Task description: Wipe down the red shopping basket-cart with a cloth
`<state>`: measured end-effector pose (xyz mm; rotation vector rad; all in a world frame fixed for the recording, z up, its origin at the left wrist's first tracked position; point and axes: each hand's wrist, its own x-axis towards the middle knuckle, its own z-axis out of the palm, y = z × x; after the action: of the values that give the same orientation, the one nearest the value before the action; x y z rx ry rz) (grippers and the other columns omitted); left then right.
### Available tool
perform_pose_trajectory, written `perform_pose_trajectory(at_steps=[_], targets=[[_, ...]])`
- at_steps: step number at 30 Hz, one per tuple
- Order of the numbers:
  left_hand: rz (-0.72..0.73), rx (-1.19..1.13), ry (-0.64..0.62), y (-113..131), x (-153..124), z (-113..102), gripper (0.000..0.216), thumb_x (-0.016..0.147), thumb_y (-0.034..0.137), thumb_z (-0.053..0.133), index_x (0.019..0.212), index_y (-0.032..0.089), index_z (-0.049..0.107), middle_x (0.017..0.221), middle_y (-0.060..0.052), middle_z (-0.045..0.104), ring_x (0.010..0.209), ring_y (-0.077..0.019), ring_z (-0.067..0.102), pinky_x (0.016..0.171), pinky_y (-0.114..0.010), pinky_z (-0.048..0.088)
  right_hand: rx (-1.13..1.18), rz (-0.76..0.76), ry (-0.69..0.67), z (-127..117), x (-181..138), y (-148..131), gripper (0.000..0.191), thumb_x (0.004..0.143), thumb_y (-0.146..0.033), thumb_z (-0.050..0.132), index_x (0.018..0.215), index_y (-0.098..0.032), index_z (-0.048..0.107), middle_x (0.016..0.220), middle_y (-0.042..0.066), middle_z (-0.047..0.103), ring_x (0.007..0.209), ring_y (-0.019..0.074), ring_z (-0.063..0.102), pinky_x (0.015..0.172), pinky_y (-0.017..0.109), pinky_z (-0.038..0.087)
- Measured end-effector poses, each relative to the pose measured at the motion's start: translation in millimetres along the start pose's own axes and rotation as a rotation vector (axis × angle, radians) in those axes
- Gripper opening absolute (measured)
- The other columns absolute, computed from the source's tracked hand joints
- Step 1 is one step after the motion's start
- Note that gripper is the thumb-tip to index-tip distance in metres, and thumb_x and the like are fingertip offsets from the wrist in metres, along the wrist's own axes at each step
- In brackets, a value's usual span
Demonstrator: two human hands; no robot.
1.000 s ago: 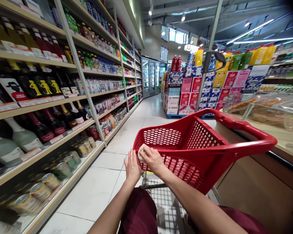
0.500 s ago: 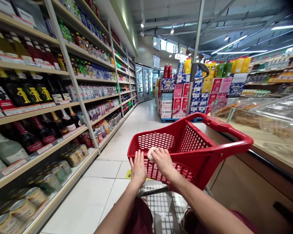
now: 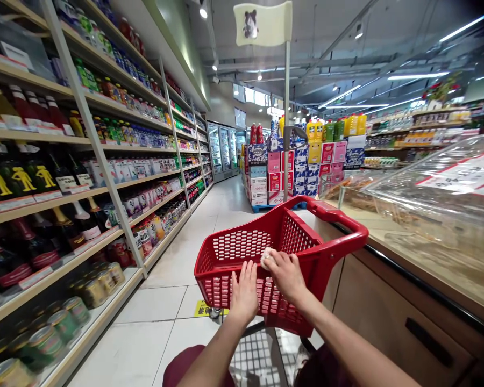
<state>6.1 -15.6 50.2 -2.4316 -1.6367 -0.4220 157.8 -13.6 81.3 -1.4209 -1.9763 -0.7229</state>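
A red plastic shopping basket sits on a cart in front of me in a shop aisle. My left hand lies flat against the basket's near wall, fingers stretched upward. My right hand is closed on a small white cloth and presses it on the basket's near rim. The basket's red handle rises at its right side. Below the basket, the cart's wire frame shows between my forearms.
Shelves of bottles and cans line the left side. A glass-topped food counter with wooden drawers runs along the right. Stacked drink boxes and fridges stand at the aisle's far end. A pole with a flag rises behind the basket.
The view has tilted up and shifted, so the basket sits lower and further left. My right hand has slid the cloth rightward along the rim. The left hand stays on the wall.
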Motion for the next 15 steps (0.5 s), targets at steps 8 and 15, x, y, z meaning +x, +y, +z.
perform_pose_trajectory(at_steps=[8, 15], targets=[[-0.01, -0.026, 0.023, 13, 11, 0, 0.073, 0.065, 0.005, 0.036, 0.137, 0.01, 0.022, 0.145, -0.01, 0.023, 0.135, -0.0223, 0.013, 0.107, -0.053, 0.014, -0.26, 0.354, 0.238, -56, -25, 128, 0.026, 0.074, -0.022, 0.051, 0.097, -0.02, 0.062, 0.116, 0.01, 0.055, 0.1, 0.0257, 0.044, 0.08, 0.041, 0.024], [0.0, -0.048, 0.004, 34, 27, 3, 0.077, 0.063, 0.005, 0.037, 0.138, 0.014, 0.021, 0.145, -0.006, 0.024, 0.134, -0.0221, 0.015, 0.107, -0.054, 0.017, -0.153, 0.072, 0.104, -42, -14, 110, 0.027, 0.075, -0.017, 0.05, 0.097, -0.024, 0.063, 0.117, 0.004, 0.058, 0.102, 0.0213, 0.045, 0.087, 0.039, 0.021]])
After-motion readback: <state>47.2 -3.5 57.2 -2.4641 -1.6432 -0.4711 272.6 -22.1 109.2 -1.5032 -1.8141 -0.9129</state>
